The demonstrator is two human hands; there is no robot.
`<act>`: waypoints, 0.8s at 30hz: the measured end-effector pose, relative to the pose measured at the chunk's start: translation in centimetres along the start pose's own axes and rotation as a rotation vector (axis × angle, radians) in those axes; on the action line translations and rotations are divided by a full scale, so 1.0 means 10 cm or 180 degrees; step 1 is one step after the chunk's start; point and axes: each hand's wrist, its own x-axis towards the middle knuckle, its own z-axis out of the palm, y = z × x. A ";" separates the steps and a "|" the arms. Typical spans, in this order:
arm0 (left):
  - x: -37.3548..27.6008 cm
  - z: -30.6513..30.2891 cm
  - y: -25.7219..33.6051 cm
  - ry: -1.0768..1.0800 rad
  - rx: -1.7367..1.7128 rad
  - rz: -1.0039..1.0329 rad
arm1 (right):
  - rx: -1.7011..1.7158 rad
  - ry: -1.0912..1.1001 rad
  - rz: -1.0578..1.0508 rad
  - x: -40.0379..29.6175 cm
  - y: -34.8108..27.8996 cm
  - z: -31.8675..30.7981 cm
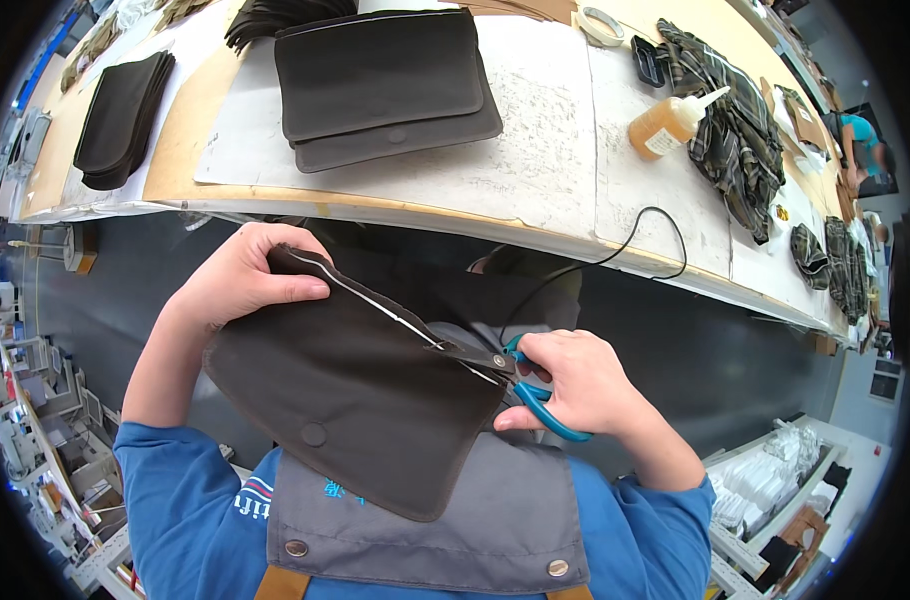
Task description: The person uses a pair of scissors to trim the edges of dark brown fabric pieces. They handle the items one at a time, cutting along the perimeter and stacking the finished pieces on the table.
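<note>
My left hand (256, 277) pinches the upper left corner of a dark brown flap panel (350, 375), thumb on its face. The panel hangs tilted before my chest, with a round button-like bump near its lower edge. A white strip (384, 309) runs along its top edge. In my right hand (575, 382) are scissors with teal handles (549, 420). Their dark blades (462, 354) lie at the top edge, across the white strip near the panel's right end. My fingers are in the handle loops, which are spread apart.
The worktable (530, 202) bears two stacked dark flap panels (380, 82), a pile of dark pieces (121, 120), a glue bottle (661, 127), a tape roll (600, 27) and plaid fabric (732, 135). A black cable (612, 259) hangs off its edge. A person (864, 142) is at far right.
</note>
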 end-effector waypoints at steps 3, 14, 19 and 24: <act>0.00 -0.01 -0.03 0.0004 -0.0032 0.0007 | 0.0081 -0.0128 0.0153 0.01 0.00 0.01; 0.02 -0.02 -0.05 -0.0011 0.0007 0.0032 | 0.0216 0.0003 0.0126 -0.03 0.02 0.08; 0.01 -0.04 -0.04 -0.0033 0.0074 0.0019 | 0.0229 0.0011 0.0166 -0.04 0.02 0.08; 0.01 -0.04 -0.04 -0.0014 0.0011 -0.0010 | 0.0332 0.0089 0.0124 -0.05 0.03 0.09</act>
